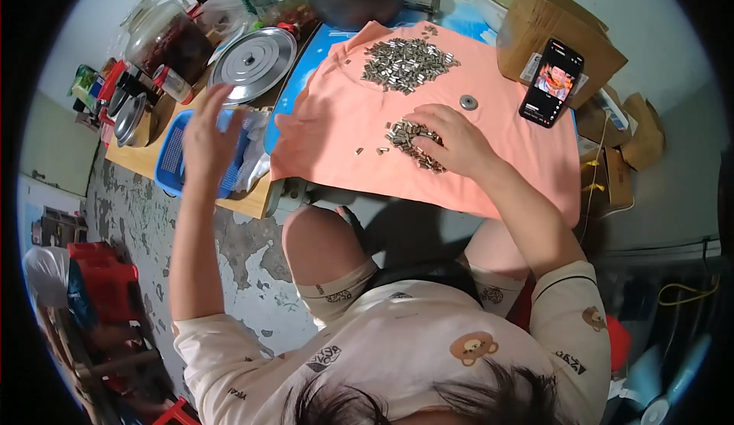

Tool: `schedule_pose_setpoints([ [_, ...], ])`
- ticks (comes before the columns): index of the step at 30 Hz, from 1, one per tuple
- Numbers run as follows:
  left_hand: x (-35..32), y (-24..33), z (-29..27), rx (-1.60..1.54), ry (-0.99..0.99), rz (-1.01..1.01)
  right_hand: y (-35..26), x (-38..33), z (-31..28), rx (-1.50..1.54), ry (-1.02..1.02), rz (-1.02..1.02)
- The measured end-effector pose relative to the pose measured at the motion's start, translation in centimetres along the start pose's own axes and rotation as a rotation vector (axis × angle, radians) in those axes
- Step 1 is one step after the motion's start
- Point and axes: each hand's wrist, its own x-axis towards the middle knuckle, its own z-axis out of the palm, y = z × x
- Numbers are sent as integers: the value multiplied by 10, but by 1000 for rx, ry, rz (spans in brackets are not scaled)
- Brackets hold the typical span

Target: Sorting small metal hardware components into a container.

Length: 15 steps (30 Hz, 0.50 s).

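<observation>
The right hand (451, 140) lies palm down, fingers spread, on a small heap of metal clips (413, 143) on the salmon cloth (497, 149) that covers the bench (252, 203). A few stray clips (369, 150) lie just left of the heap. A larger pile (407, 63) sits further back on the cloth, well apart from the hand, with a round washer (469, 103) between the two and to the right. The left hand (208, 130) hangs open and empty, fingers splayed, above a blue basket (174, 166) at the bench's left end. A phone (551, 82) leans against a cardboard box (554, 39). A steel lid (253, 65) lies behind the basket.
</observation>
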Motion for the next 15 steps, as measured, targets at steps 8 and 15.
schedule_pose_setpoints([
  [8, -17, 102, 82, -433, -466, 486, 3, 1, -6, 410, 288, 248],
  [15, -13, 129, 99, -363, -479, 525, 15, 2, -3, 617, 361, 376],
])
